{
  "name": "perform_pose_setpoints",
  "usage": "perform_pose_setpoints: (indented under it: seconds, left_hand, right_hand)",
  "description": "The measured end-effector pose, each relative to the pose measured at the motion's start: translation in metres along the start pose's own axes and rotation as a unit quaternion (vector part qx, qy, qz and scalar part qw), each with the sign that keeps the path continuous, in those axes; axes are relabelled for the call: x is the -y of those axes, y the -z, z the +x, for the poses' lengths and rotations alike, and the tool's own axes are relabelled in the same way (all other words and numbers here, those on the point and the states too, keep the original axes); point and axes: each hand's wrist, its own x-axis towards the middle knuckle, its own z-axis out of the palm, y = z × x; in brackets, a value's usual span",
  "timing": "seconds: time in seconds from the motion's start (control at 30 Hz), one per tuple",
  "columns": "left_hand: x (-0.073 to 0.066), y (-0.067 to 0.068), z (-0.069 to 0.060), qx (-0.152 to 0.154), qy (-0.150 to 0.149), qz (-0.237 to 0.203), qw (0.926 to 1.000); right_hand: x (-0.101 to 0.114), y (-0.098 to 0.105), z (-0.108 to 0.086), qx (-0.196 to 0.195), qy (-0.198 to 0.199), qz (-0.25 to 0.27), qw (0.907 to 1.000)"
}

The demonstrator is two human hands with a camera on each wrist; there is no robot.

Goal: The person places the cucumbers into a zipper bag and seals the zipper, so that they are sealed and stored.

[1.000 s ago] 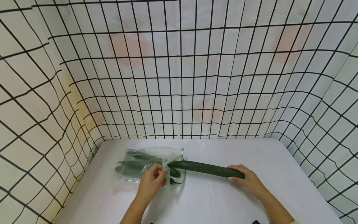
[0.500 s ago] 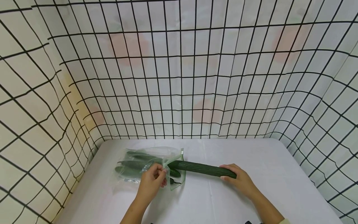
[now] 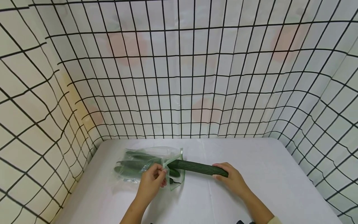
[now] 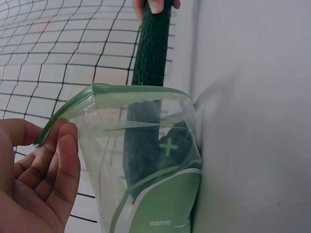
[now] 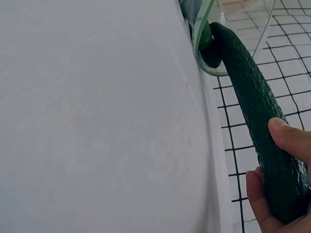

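Observation:
A clear zip bag (image 4: 109, 131) with a green rim and a green label lies on its side at the left of the table, several cucumbers (image 3: 131, 164) inside. My left hand (image 3: 152, 179) pinches the rim of its mouth, which stands apart on the right side. One long dark green cucumber (image 3: 195, 167) runs through that mouth, its left end in the bag and the rest outside. Around its right end, my right hand (image 3: 229, 178) grips with thumb and fingers. In the right wrist view, the cucumber's bumpy skin (image 5: 252, 97) shows, its far tip within the bag's opening.
A white cloth covers the table (image 3: 251, 155). Walls with a black grid pattern (image 3: 193, 77) and faint pink patches rise at the back and both sides.
My right hand has moved left, pushing the long cucumber further into the bag. The left hand keeps its pinch on the rim, and the bag has hardly shifted.

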Motion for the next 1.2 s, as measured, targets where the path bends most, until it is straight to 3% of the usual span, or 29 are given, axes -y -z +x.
perform_pose_setpoints:
  seconds: [0.77, 1.07, 1.2]
  left_hand:
    - [0.001, 0.0, 0.0, 0.0, 0.014, -0.007, 0.9999]
    - [0.001, 0.001, 0.0, -0.002, 0.009, -0.014, 0.9999]
    - [0.001, 0.001, 0.001, 0.0, 0.007, -0.008, 0.9999]
  right_hand:
    - [0.036, -0.034, 0.026, -0.013, 0.013, 0.001, 0.9998]
    - [0.046, -0.046, 0.03, 0.001, 0.01, 0.03, 0.9995]
    - [0.046, -0.046, 0.03, 0.017, 0.004, 0.066, 0.9976]
